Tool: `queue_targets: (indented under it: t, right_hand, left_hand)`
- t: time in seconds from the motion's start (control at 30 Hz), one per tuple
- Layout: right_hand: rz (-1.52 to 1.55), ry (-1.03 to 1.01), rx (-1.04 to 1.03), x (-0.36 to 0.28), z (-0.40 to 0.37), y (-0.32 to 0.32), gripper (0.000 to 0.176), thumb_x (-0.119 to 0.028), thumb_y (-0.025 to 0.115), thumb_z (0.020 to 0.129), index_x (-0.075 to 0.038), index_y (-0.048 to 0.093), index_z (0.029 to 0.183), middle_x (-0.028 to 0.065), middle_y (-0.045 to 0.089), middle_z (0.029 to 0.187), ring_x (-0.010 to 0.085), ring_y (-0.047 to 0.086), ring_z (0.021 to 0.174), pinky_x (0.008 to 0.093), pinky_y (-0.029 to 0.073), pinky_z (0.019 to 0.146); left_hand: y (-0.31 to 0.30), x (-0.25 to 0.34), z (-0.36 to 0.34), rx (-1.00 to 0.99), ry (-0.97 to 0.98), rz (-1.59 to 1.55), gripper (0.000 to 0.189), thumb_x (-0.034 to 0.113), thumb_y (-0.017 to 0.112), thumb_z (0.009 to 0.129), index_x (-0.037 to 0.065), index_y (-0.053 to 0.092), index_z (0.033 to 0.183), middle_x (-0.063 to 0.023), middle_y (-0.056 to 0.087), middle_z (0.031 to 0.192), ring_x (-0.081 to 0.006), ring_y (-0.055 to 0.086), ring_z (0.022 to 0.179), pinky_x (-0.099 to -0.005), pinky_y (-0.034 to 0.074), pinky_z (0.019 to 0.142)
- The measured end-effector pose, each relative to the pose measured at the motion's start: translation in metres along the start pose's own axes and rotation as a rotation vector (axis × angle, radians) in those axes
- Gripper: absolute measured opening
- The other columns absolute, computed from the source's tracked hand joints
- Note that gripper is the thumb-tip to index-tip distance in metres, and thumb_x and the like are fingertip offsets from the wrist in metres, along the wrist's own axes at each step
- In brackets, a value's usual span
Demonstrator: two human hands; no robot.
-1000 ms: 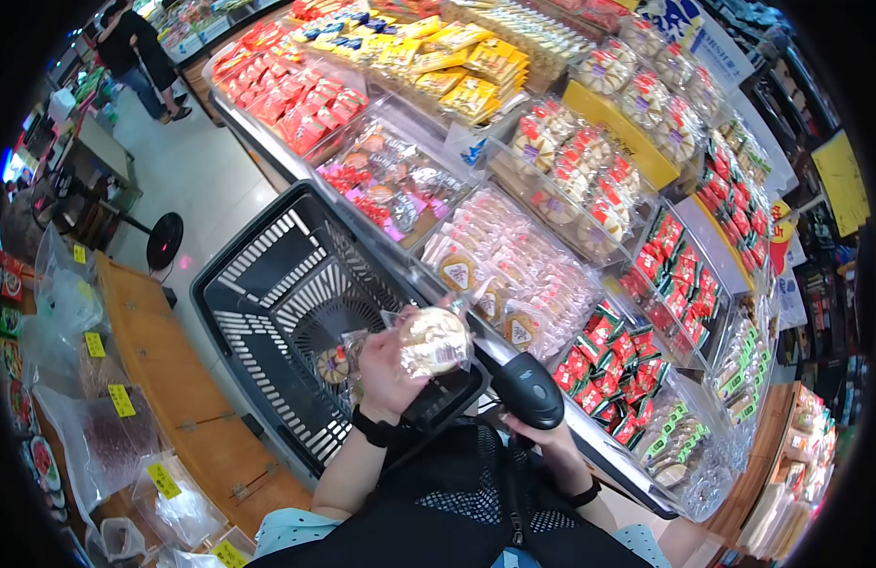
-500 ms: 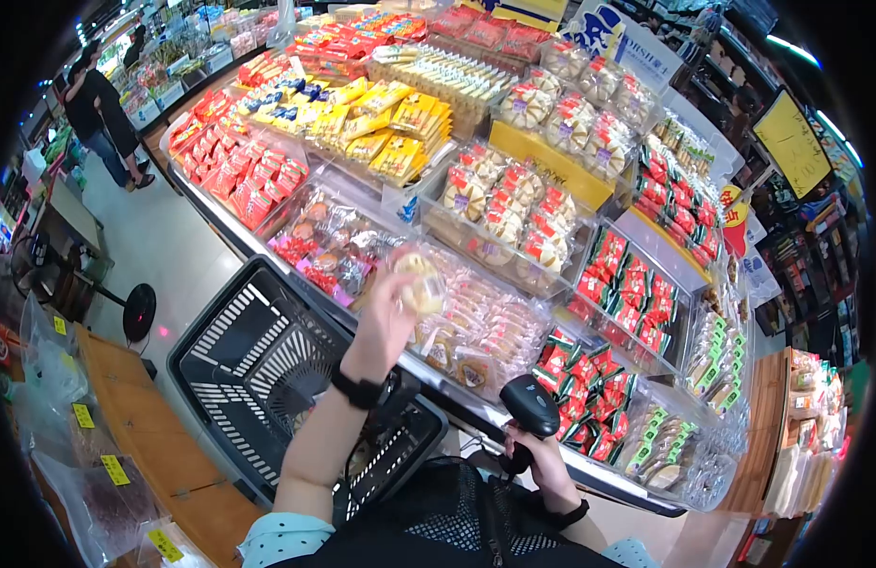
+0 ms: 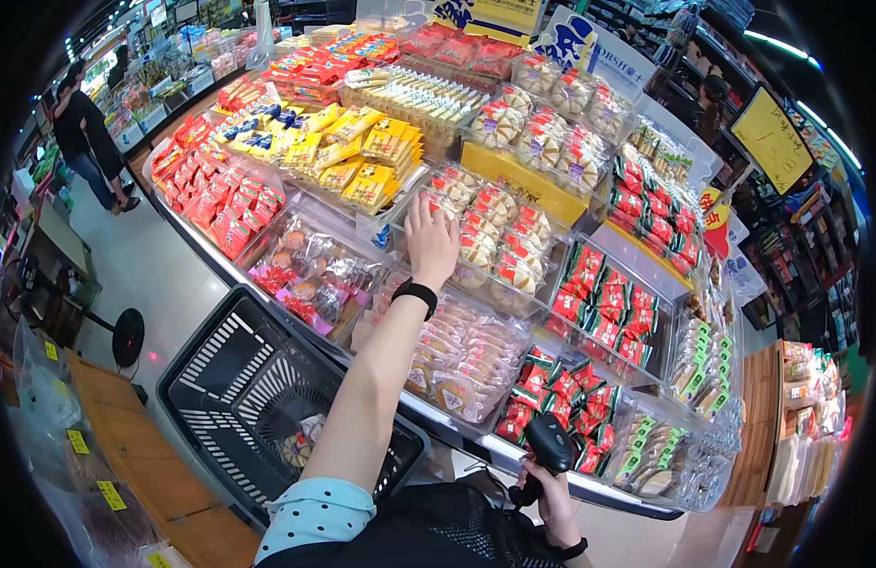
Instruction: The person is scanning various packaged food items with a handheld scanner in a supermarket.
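My left hand (image 3: 433,241) reaches over the front left of a clear bin (image 3: 502,284) of round, wrapped pastries (image 3: 485,232). Its fingers stretch over the packs, and no pack shows held in it; the fingertips are partly lost among the wrappers. A dark band circles that wrist. Lower right, my right hand (image 3: 554,497) grips the handle of a black handheld barcode scanner (image 3: 548,443), its head pointing up toward the display. Under my left forearm stands a dark plastic basket (image 3: 206,355) with a few wrapped items (image 3: 303,443) inside, partly hidden by the arm.
Bins of yellow packets (image 3: 371,166), red packets (image 3: 215,204) and pink-toned wrapped biscuits (image 3: 466,355) fill the slanted display. A fan (image 3: 128,336) and wooden cabinet (image 3: 144,454) stand left. Two people (image 3: 88,142) are in the far-left aisle. A yellow sign (image 3: 772,142) hangs at right.
My left hand, which held a round wrapped pastry over the front bins, has moved up to the pastry bin; that pack no longer shows in it. My right hand still holds the scanner.
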State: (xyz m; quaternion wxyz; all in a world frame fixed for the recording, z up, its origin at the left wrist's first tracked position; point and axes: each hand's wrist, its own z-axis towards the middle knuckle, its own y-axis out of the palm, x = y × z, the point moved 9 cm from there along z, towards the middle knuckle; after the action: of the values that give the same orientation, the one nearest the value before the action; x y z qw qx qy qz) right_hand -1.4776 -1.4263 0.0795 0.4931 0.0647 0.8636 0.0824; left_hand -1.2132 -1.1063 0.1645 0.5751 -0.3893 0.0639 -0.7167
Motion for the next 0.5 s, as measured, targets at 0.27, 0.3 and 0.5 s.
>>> queue_targets:
  t: [0.27,0.3,0.5]
  right_hand:
    - [0.045,0.038,-0.005,0.006,0.013,0.004,0.017,-0.007,0.058,0.080,0.001,0.051,0.093,0.0049,0.052,0.068,0.0142,0.052,0.060,0.0268,0.044,0.057]
    - [0.021,0.026,-0.024,0.005,0.013,0.010,0.017,-0.007,0.058,0.080,0.001,0.051,0.093,0.0049,0.052,0.069,0.0141,0.053,0.060,0.0269,0.044,0.057]
    - [-0.120,0.032,-0.102,0.014,0.008,0.029,0.013,-0.005,0.058,0.080,0.001,0.055,0.090,0.0033,0.054,0.067,0.0112,0.053,0.058,0.0239,0.043,0.057]
  left_hand:
    - [0.007,-0.011,0.006,-0.206,0.009,-0.390,0.050,0.037,0.049,0.087,0.000,0.041,0.120,-0.0180,0.047,0.117,-0.0335,0.039,0.116,-0.0441,0.023,0.102]
    - [0.002,-0.019,0.000,-0.206,0.004,-0.382,0.050,0.037,0.049,0.087,0.000,0.041,0.120,-0.0180,0.047,0.117,-0.0335,0.039,0.116,-0.0441,0.023,0.102]
    - [-0.145,-0.074,-0.071,-0.096,-0.197,-0.617,0.043,0.011,0.056,0.082,0.002,0.040,0.121,-0.0149,0.047,0.115,-0.0263,0.044,0.111,-0.0354,0.033,0.095]
